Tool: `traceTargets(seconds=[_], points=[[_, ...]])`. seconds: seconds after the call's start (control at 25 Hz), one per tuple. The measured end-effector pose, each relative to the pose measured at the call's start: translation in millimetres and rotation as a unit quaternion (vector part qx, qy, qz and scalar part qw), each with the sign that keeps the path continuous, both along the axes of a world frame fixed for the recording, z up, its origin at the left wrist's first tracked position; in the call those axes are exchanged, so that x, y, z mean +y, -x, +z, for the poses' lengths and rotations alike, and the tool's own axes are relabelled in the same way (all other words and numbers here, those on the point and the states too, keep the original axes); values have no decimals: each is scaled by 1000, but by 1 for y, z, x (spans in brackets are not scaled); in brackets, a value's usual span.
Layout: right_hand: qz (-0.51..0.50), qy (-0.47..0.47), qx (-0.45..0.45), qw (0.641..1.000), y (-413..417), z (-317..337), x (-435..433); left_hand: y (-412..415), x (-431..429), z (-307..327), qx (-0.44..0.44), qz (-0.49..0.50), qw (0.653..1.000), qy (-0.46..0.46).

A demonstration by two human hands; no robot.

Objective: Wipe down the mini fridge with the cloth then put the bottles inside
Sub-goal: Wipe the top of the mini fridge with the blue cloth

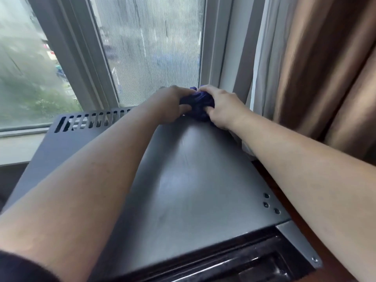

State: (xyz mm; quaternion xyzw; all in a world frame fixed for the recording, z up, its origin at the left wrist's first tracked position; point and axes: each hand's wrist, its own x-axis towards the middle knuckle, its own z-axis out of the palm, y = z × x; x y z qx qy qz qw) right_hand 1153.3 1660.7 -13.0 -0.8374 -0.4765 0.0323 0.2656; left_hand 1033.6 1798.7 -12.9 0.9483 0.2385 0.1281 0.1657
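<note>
Both arms outstretched, left hand (171, 104), right hand (220, 106) gripping cloth (198, 104)

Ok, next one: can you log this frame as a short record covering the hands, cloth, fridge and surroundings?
left grip: curled round the bunched cloth
right grip: grips the cloth from the other side
cloth: dark blue, wadded, at the far end of the mini fridge
mini fridge: dark grey top, vent slots at back left
bottles: none in view
surroundings: window ahead, brown curtain on the right
</note>
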Motion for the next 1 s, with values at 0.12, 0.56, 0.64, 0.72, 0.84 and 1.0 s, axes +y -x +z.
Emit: traceTargets(seconds=[0.12,0.56,0.64,0.72,0.84,1.0], points=[[7,6,-3,1000,3,-1,-4,3,-2,4,11,2,1000,-4],[107,9,-11,994,85,0,-107,108,-119,5,6,74,997,16],[138,5,-11,990,109,-2,-126,139,-144,2,4,105,994,20],[164,0,-6,986,132,-7,-141,169,-171,-1,-9,132,991,22],[190,-16,1,982,163,-13,-163,206,-207,-2,-24,158,987,15],[205,-28,-10,978,181,-19,-180,225,-222,-10,-33,164,986,3]])
